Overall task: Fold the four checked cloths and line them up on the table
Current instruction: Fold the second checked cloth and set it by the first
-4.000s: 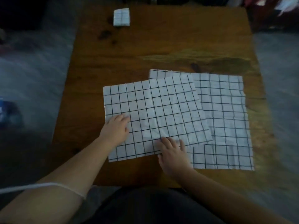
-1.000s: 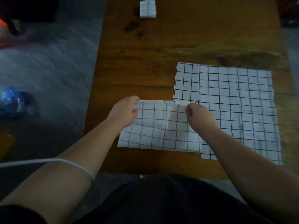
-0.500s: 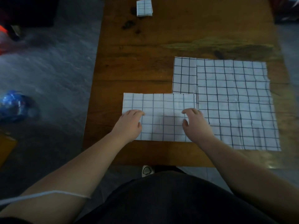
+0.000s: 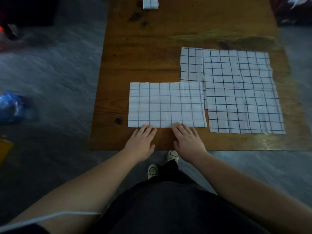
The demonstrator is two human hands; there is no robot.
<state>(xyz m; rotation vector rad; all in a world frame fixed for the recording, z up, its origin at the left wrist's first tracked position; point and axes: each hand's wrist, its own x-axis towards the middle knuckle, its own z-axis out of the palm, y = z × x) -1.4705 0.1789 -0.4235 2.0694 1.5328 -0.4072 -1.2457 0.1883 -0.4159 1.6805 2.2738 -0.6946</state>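
Left hand (image 4: pixel 141 142) lies palm down on the desk (image 4: pixel 143 48), fingers straight and close together. Its fingertips touch the near edge of the half-folded checked cloth (image 4: pixel 167 105). Right hand (image 4: pixel 187 141) is just beside it in the same pose, its fingertips on that same edge, nearer the middle. Neither grip closes on anything; both are wide and flat, and the thumbs are clear of the fabric.

The half-folded checked cloth is a broad rectangle lying flat. It sits toward the front of the desk, left of centre, with its long edges parallel to the desk's front edge. Faint creases cross its surface.

To its right are two unfolded cloths, one stacked on the other. The upper spread cloth (image 4: pixel 241 92) covers most of the lower spread cloth (image 4: pixel 191 65). The lower one shows only as a strip along the left side. The right end of the half-folded cloth lies over the near part of that strip, close against the upper cloth's left edge.

A small folded cloth (image 4: pixel 150 3) sits at the far side of the desk, well apart from the others and cut off by the frame top.

On the floor are two pale shoes (image 4: pixel 172 156) below the desk's front edge and a blue object (image 4: pixel 10 106) far left, too blurred to identify. A white cord (image 4: pixel 50 217) crosses the left forearm.
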